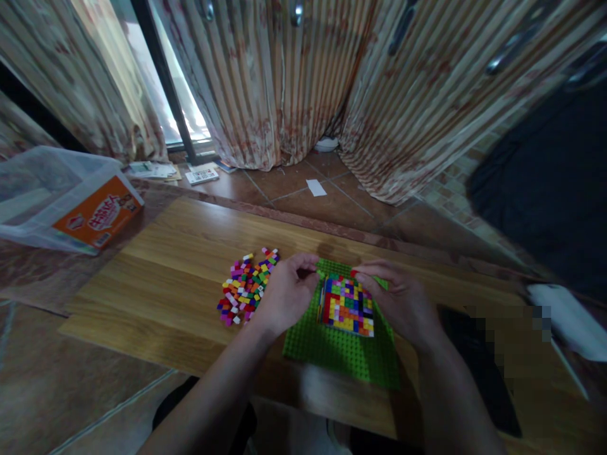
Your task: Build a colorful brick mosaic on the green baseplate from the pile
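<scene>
On a green studded baseplate (341,360) sits a block of multicoloured toy bricks (348,306), built up in layers. My left hand (291,291) is at its far left corner, thumb and forefinger curled together; a bright green spot shows at the fingertips, too small to name surely. At the far right edge of the block, my right hand (403,297) pinches a small red brick (353,273) between thumb and fingers. Left of the baseplate lies a loose pile of small coloured bricks (246,287), partly covered by my left hand.
A wooden table (161,272) bears all this. Beyond its left end stands a clear plastic bin (57,196) with an orange label. A black flat object (484,366) and a white object (566,316) lie at the right. Curtains (279,82) hang behind.
</scene>
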`<act>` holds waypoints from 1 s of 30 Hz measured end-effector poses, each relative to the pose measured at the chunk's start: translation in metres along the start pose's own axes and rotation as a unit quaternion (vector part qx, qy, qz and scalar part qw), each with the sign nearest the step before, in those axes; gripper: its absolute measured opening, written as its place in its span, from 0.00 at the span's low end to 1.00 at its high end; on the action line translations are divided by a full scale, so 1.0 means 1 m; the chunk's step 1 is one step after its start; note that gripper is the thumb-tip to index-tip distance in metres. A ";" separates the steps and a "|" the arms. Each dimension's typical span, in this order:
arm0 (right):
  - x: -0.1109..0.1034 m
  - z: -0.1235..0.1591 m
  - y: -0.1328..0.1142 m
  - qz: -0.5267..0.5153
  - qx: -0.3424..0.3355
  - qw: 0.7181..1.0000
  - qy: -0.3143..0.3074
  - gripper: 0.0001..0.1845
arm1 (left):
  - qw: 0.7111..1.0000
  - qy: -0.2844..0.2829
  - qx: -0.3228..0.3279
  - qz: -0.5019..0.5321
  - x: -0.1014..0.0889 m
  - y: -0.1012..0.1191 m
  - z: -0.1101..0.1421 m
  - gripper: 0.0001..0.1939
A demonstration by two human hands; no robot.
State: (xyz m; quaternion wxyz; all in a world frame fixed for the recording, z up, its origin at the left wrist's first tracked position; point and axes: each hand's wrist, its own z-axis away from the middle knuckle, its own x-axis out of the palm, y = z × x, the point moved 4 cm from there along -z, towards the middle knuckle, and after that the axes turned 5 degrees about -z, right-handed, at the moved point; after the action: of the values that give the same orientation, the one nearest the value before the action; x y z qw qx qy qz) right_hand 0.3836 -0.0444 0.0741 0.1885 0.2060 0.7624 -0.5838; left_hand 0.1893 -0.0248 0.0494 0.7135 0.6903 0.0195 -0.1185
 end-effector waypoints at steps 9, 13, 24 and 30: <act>0.013 0.000 0.009 0.002 0.010 0.998 -0.055 0.08 | 1.000 -0.005 0.014 -0.021 0.001 0.000 -0.001 0.11; 0.014 0.000 0.013 0.002 0.014 0.998 -0.055 0.07 | 1.000 -0.009 0.018 -0.017 0.001 0.000 -0.001 0.10; 0.014 0.000 0.014 -0.008 0.024 0.998 -0.066 0.08 | 0.999 -0.006 0.021 -0.023 0.002 -0.002 -0.001 0.11; 0.016 0.000 0.016 -0.012 0.033 0.997 -0.071 0.09 | 1.000 -0.010 0.008 -0.016 0.003 0.001 0.000 0.11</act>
State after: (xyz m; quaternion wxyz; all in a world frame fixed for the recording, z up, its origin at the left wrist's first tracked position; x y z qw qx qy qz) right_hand 0.3789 -0.0389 0.0527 0.2280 0.1608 0.7297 -0.6243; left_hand 0.1920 -0.0252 0.0498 0.7058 0.6948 0.0224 -0.1366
